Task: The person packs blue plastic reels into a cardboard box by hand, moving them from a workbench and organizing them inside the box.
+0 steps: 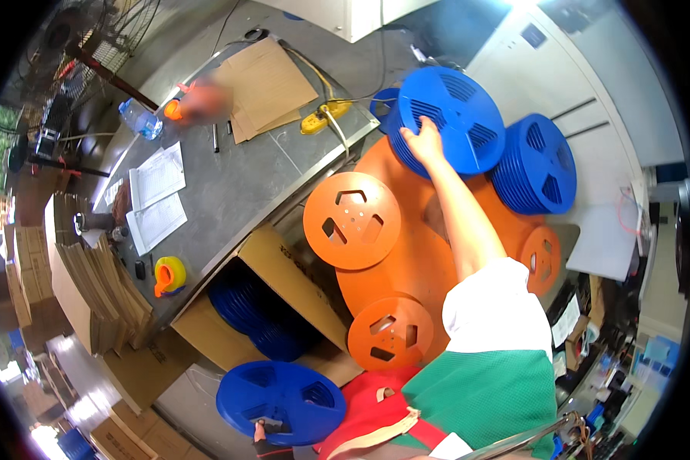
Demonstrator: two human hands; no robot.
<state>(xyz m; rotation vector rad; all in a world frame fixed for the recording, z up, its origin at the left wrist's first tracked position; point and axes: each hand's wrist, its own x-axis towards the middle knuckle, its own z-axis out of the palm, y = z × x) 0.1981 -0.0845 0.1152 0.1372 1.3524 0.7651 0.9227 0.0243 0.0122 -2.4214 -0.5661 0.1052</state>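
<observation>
Blue slotted reel stands tilted on edge; another blue reel lies low.

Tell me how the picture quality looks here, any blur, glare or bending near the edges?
Head view: strong fisheye bending, with the grey table edge curving and black corners around the circle; glare blows out the top right and lower left; a blurred patch sits near the orange cap at the table's far end; the right hand on the blue reel is sharp.

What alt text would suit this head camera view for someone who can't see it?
A person's right hand grips a stack of blue plastic reels above large orange reels, while the left hand holds another blue reel beside an open cardboard box of blue reels, next to a grey table.
</observation>
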